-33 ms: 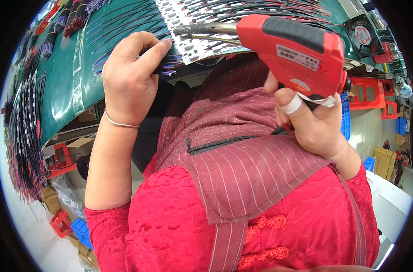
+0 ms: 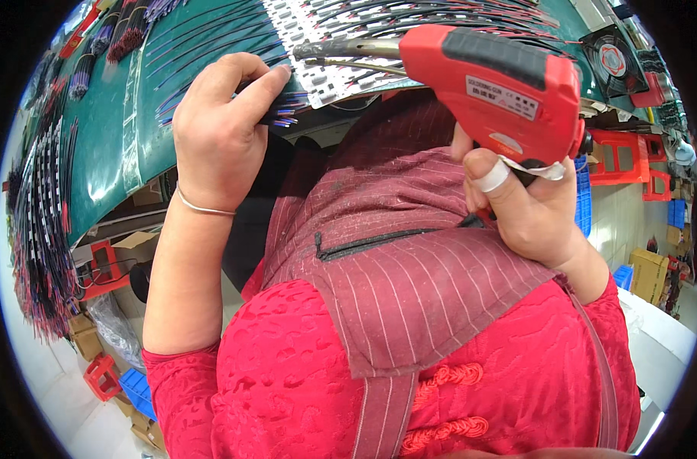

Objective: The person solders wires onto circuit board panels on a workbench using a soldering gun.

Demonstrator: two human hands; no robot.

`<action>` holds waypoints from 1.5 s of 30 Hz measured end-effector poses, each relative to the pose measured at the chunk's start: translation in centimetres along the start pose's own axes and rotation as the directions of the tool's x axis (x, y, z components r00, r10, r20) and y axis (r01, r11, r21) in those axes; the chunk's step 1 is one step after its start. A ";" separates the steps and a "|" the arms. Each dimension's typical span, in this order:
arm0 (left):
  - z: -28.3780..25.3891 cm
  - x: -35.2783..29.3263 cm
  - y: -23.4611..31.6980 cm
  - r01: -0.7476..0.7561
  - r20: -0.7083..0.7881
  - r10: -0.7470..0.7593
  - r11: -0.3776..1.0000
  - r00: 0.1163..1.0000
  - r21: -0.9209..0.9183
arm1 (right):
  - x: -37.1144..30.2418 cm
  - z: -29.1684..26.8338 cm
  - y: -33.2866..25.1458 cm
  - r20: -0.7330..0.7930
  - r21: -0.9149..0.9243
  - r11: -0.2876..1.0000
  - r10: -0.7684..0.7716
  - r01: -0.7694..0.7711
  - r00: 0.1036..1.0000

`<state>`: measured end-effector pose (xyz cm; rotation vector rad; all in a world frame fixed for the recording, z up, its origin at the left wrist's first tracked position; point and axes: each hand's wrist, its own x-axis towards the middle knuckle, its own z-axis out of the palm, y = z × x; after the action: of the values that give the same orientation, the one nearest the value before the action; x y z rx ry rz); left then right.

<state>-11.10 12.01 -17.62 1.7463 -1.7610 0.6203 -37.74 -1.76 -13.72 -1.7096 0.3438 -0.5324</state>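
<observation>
My right hand [image 2: 520, 203], with white tape round a finger, is closed on the grip of a red and black soldering gun [image 2: 493, 88]. The gun's metal nozzle points left, and its dark tip lies over the edge of a white panel of small boards [image 2: 293, 23]. My left hand [image 2: 226, 115] is at the panel's near left corner, thumb and forefinger pinched together close to the tip. Thin dark wires [image 2: 285, 116] with blue and reddish ends stick out from under that hand; the fingertips' hold is partly hidden. More black and red wires [image 2: 363, 30] lie across the panel.
The green table [image 2: 107, 145] carries wire bundles [image 2: 126, 34] at the far left. A mass of wired strips [image 2: 42, 229] hangs over its left edge. A black fan [image 2: 612, 61] stands at the far right. Red stools [image 2: 620, 157] and a cardboard box [image 2: 648, 275] are on the right.
</observation>
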 end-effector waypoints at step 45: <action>0.0 0.2 0.1 0.042 0.041 -0.044 0.998 0.998 0.051 | -0.1 0.1 -0.4 -0.016 -0.001 1.000 -0.005 0.005 1.000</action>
<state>-11.16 11.86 -17.43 1.8391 -1.7453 0.6183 -37.78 -1.60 -13.35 -1.7085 0.3522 -0.5499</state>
